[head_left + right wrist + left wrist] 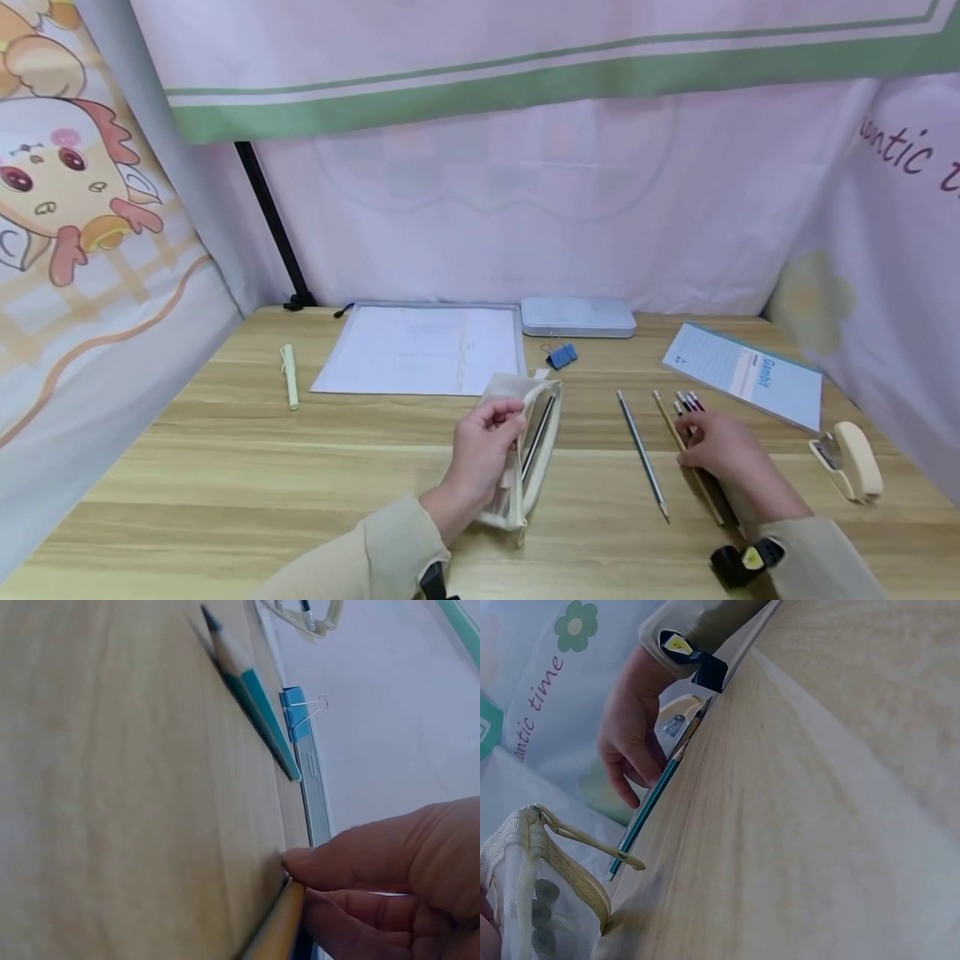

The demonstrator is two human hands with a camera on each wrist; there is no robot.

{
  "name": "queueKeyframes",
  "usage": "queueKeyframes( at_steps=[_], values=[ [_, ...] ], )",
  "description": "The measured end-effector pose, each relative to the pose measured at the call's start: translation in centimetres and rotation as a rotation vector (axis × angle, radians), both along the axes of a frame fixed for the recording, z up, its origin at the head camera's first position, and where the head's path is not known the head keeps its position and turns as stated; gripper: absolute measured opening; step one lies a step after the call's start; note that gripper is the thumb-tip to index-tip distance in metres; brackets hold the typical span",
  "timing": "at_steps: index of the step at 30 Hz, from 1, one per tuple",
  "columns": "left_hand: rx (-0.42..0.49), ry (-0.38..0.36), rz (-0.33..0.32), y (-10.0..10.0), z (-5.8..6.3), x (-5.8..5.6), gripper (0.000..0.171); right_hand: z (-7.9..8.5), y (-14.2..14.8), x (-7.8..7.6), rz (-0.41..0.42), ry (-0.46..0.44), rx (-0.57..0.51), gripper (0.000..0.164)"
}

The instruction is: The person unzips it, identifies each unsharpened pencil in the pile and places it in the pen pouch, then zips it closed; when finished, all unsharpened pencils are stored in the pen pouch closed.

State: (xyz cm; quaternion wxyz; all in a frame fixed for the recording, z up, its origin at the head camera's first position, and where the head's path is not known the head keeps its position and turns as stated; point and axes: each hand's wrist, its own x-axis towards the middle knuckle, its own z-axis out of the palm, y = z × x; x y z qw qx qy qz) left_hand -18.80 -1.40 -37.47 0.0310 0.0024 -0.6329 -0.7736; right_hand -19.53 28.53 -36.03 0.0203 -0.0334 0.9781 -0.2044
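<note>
My left hand (483, 454) pinches the edge of a pale mesh zip pencil case (543, 487). The case gapes, and dark slim items show inside it. Over on the right, my right hand (723, 454) has its thumb and fingertips on a yellow pencil (279, 926) that lies along the table. Several pencils with dark barrels (690, 402) lie beside the yellow one, partly hidden by this hand. Between the case and the right hand is a green pencil (642, 454), its sharpened tip towards me.
A pale pen (289, 377) lies on the left. At the back are a clipboard with white paper (420, 350), a flat pale-blue case (577, 318) and a blue binder clip (562, 356). A light-blue notepad (742, 375) and a cream stapler (851, 462) lie on the right.
</note>
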Motion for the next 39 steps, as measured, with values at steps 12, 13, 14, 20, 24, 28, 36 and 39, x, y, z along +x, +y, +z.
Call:
queueKeyframes(
  at_steps=[12,13,14,20,24,28,36,39],
  values=[
    [0.005,0.004,-0.003,0.0,0.2,0.2,0.022,0.3,-1.3,0.5,-0.107,-0.076,-0.271,0.052],
    [0.003,0.002,0.0,0.0,0.3,0.2,0.022,0.3,-1.7,0.6,-0.114,-0.085,-0.361,0.052],
    [0.001,0.0,0.002,0.0,0.3,0.2,0.022,0.3,-2.2,0.7,-0.112,-0.093,-0.461,0.053],
    [0.014,0.003,0.0,0.1,0.5,0.2,0.022,-0.4,-6.8,1.1,-0.107,-0.185,-1.049,0.059],
    [0.018,0.018,-0.01,0.4,0.5,0.4,0.021,-1.1,-10.4,1.2,-0.17,-0.189,-1.231,0.058],
    [0.023,0.025,-0.021,0.7,0.4,0.5,0.021,-1.7,-13.0,1.2,-0.213,-0.16,-1.299,0.056],
    [0.046,0.026,-0.02,1.2,0.4,0.5,0.023,-2.2,-15.6,2.1,-0.22,-0.212,-1.309,0.049],
    [0.053,0.025,-0.018,1.3,0.3,0.5,0.023,-2.5,-15.9,2.3,-0.214,-0.224,-1.308,0.047]
  ],
)
